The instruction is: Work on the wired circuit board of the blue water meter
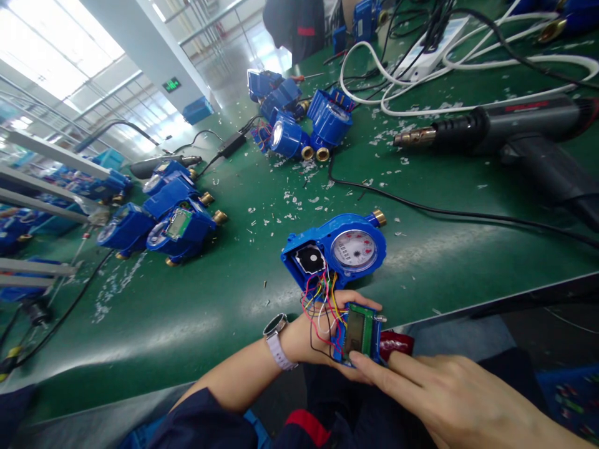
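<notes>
My left hand (306,340), with a watch on the wrist, is closed around a small blue display module (356,333) with a green circuit board and a grey LCD screen. Several thin coloured wires (322,312) run from the module to a blue water meter (355,249) lying just beyond on the bench. The meter has a round white dial, a brass end, and an uncovered compartment with a black disc inside. My right hand (435,386) has its index finger stretched out, the tip touching the module's lower edge. Its thumb is hidden.
Several blue meters lie at the left (182,218) and the back (285,125) of the green bench (243,287). A heat gun (515,128) rests at the right, its nozzle pointing left. Cables, a white power strip (430,53) and clear scraps are scattered about. A person (294,28) is across the bench.
</notes>
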`<action>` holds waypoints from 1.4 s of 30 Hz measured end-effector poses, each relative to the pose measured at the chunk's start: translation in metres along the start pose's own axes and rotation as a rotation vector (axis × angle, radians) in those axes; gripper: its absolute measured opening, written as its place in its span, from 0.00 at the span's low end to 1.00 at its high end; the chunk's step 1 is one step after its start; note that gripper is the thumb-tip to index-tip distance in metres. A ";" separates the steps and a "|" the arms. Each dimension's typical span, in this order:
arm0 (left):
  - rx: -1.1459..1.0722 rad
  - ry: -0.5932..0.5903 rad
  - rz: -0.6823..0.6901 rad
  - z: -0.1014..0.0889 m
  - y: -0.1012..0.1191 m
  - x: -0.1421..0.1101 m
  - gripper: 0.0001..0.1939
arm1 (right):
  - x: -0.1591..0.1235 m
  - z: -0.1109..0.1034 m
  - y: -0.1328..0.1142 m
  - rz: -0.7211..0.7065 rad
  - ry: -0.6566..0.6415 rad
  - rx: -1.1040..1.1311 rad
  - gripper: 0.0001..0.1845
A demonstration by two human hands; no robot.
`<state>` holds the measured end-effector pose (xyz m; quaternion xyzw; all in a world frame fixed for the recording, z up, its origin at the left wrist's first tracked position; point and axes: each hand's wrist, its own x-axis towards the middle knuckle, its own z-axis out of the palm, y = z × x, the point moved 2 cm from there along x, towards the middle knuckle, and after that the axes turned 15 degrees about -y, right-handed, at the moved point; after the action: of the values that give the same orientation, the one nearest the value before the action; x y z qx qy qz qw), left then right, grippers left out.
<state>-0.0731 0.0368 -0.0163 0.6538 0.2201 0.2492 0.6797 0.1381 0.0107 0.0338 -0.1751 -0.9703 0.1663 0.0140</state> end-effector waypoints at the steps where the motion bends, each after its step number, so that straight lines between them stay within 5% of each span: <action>1: -0.019 0.007 0.000 0.001 0.000 0.000 0.38 | -0.002 0.002 0.000 -0.003 -0.001 0.008 0.45; 12: -0.221 0.028 -0.041 0.008 -0.002 -0.001 0.42 | 0.004 0.002 -0.003 -0.026 0.153 0.194 0.37; 15: -0.118 0.024 -0.038 0.007 0.000 0.000 0.45 | 0.005 -0.001 -0.011 -0.082 0.107 0.176 0.32; 23: 0.158 0.030 0.033 0.003 0.002 0.001 0.51 | -0.004 0.011 -0.016 0.154 0.141 0.000 0.20; 34: 0.323 0.083 0.062 0.004 0.002 0.001 0.53 | -0.003 -0.012 -0.001 0.215 0.122 -0.110 0.29; 42: 0.360 0.060 0.000 0.003 -0.001 0.001 0.52 | 0.006 -0.012 -0.003 0.300 0.125 -0.162 0.07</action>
<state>-0.0701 0.0350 -0.0170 0.7571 0.2812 0.2250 0.5450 0.1323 0.0138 0.0456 -0.3286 -0.9407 0.0767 0.0349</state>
